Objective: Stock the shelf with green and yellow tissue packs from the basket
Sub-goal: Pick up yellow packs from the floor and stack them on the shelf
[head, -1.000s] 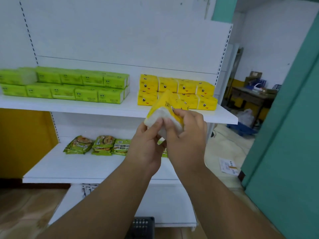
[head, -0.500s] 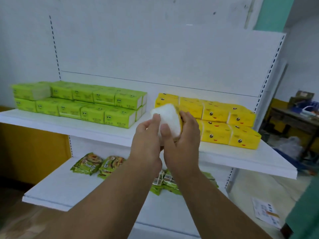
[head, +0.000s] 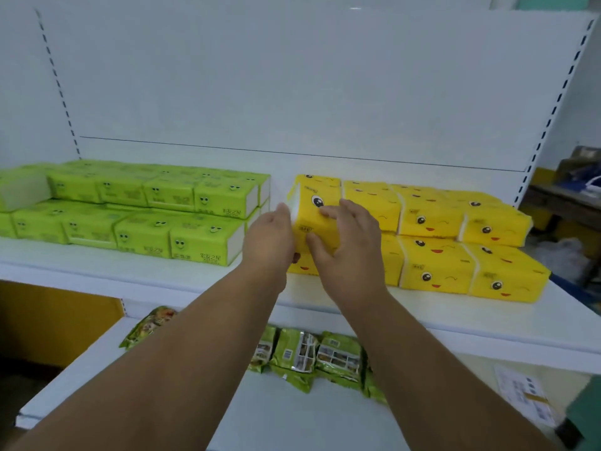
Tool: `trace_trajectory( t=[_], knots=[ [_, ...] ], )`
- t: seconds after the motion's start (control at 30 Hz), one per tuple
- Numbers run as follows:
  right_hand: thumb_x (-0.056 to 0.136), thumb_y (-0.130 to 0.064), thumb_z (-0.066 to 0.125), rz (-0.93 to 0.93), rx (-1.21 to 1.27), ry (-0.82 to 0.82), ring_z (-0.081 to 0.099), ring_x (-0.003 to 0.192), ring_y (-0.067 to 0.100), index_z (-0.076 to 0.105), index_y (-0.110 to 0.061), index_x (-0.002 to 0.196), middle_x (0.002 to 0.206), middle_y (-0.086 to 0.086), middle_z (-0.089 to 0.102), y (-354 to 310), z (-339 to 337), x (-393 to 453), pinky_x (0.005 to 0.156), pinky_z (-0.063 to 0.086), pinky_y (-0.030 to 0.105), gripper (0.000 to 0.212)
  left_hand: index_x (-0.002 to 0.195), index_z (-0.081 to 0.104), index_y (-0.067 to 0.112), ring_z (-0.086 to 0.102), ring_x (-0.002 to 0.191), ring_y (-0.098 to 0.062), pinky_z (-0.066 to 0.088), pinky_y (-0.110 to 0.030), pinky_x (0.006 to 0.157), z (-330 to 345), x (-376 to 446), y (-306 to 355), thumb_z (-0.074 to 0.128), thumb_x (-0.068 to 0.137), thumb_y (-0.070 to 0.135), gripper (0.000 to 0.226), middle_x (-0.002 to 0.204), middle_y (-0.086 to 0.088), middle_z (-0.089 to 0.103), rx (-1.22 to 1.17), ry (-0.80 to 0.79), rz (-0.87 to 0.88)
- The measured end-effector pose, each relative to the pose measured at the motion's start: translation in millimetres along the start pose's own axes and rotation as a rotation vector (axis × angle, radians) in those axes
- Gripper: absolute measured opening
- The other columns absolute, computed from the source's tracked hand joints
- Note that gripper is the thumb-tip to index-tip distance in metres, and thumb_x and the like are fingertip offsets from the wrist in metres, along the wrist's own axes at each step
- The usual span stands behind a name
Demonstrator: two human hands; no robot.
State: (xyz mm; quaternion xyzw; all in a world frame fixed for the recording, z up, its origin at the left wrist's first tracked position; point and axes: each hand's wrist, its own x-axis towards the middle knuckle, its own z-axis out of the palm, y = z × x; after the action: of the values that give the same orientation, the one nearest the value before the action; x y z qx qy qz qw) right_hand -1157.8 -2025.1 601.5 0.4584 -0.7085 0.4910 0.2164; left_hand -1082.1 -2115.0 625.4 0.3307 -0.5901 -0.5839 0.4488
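Note:
A yellow tissue pack [head: 313, 208] with a cartoon eye sits at the left end of the top layer of the yellow stack [head: 455, 252] on the white upper shelf [head: 130, 276]. My left hand [head: 270, 237] grips its left end, fingers curled under it. My right hand [head: 346, 245] presses on its front face with fingers spread and the thumb along the lower edge. Green tissue packs [head: 146, 216] lie in two layers on the left part of the same shelf. The basket is out of view.
A gap of bare shelf separates the green and yellow stacks. The lower shelf [head: 97, 369] carries green snack packets [head: 305, 356]. At the right, a cluttered table [head: 569, 196] stands beyond the shelf end, and a paper sheet [head: 523, 395] lies on the floor.
Both hands carried the yellow pack up and forward from in front of the shelf onto the left end of the yellow stack. The view moved closer to the shelf.

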Motion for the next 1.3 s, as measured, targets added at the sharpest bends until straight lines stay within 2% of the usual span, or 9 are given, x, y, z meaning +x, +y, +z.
trace_trajectory(
  t=[0.13,0.23,0.33,0.47,0.77,1.0,1.13,1.2,1.3],
  knots=[
    [0.086,-0.030,0.071,0.034,-0.123,-0.016,0.036,0.134,0.025,0.062,-0.018,0.121,0.142,0.008,0.044,9.7,13.6,18.4,0.111,0.033,0.039,0.038,0.071,0.055,0.019,0.060,0.072,-0.024,0.048,-0.041,0.070,-2.0,15.5,-4.7,0.021,0.098,0.061,0.061,0.070,0.001,0.060,0.326,-0.026,0.275],
    [0.084,-0.029,0.075,0.103,-0.104,-0.024,0.029,0.141,0.025,0.057,-0.018,0.127,0.152,0.010,0.032,13.6,23.2,28.6,0.112,0.030,0.036,0.049,0.097,0.059,0.035,0.060,0.088,-0.013,0.046,-0.035,0.078,-8.0,37.3,-15.0,0.038,0.099,0.055,0.029,0.089,0.013,0.062,0.342,-0.188,0.236],
    [0.082,-0.032,0.077,0.162,-0.101,-0.026,0.027,0.144,0.024,0.052,-0.019,0.132,0.155,0.011,0.024,13.7,31.4,35.5,0.109,0.034,0.033,0.057,0.129,0.053,0.034,0.059,0.108,-0.017,0.049,-0.039,0.092,-16.1,55.5,-25.2,0.049,0.098,0.048,0.035,0.121,0.007,0.063,0.342,-0.288,0.190],
    [0.083,-0.031,0.075,0.167,-0.172,-0.048,0.040,0.131,0.022,0.051,-0.019,0.129,0.144,0.007,0.037,11.2,40.3,42.2,0.094,0.037,0.025,0.053,0.124,0.050,0.043,0.060,0.093,-0.007,0.045,-0.030,0.076,-16.7,70.5,-35.2,0.045,0.100,0.044,0.024,0.111,0.014,0.064,0.290,-0.297,0.183],
    [0.087,-0.029,0.071,0.216,-0.180,-0.013,0.046,0.120,0.016,0.054,-0.017,0.122,0.132,0.002,0.048,2.3,50.9,43.0,0.086,0.034,0.022,0.040,0.139,0.043,0.035,0.060,0.108,-0.020,0.049,-0.043,0.095,-14.6,85.5,-43.2,0.046,0.100,0.046,0.041,0.120,0.006,0.063,0.200,-0.278,0.163],
    [0.091,-0.025,0.066,0.256,-0.223,-0.077,0.046,0.118,0.018,0.050,-0.017,0.126,0.134,0.003,0.043,-0.3,48.0,42.1,0.090,0.036,0.025,0.039,0.141,0.037,0.042,0.055,0.088,0.003,0.042,-0.024,0.064,-17.0,86.9,-43.6,0.054,0.096,0.043,0.048,0.114,0.010,0.062,0.243,-0.353,0.167],
    [0.093,-0.024,0.063,0.253,-0.305,-0.074,0.033,0.138,0.024,0.045,-0.018,0.135,0.151,0.008,0.029,-15.1,45.6,34.3,0.107,0.035,0.033,0.047,0.153,0.023,0.032,0.052,0.126,-0.020,0.042,-0.035,0.103,-25.5,80.1,-37.1,0.059,0.095,0.037,0.069,0.148,-0.002,0.046,0.228,-0.388,0.130],
    [0.093,-0.024,0.062,0.230,-0.326,-0.029,0.028,0.143,0.025,0.046,-0.018,0.137,0.155,0.009,0.026,-28.7,41.1,27.2,0.110,0.032,0.035,0.048,0.156,0.017,0.026,0.035,0.142,-0.019,0.030,-0.030,0.109,-33.1,67.0,-31.3,0.058,0.096,0.035,0.073,0.158,-0.003,0.032,0.301,-0.322,0.212],
    [0.092,-0.021,0.062,0.153,-0.336,0.038,0.030,0.142,0.025,0.050,-0.014,0.134,0.151,0.010,0.033,-55.9,32.9,12.9,0.111,0.034,0.037,0.045,0.152,0.028,0.013,0.037,0.139,-0.020,0.029,-0.030,0.110,-49.0,32.9,-22.5,0.055,0.097,0.023,0.061,0.152,-0.007,0.038,0.382,-0.185,0.527]
  ],
)
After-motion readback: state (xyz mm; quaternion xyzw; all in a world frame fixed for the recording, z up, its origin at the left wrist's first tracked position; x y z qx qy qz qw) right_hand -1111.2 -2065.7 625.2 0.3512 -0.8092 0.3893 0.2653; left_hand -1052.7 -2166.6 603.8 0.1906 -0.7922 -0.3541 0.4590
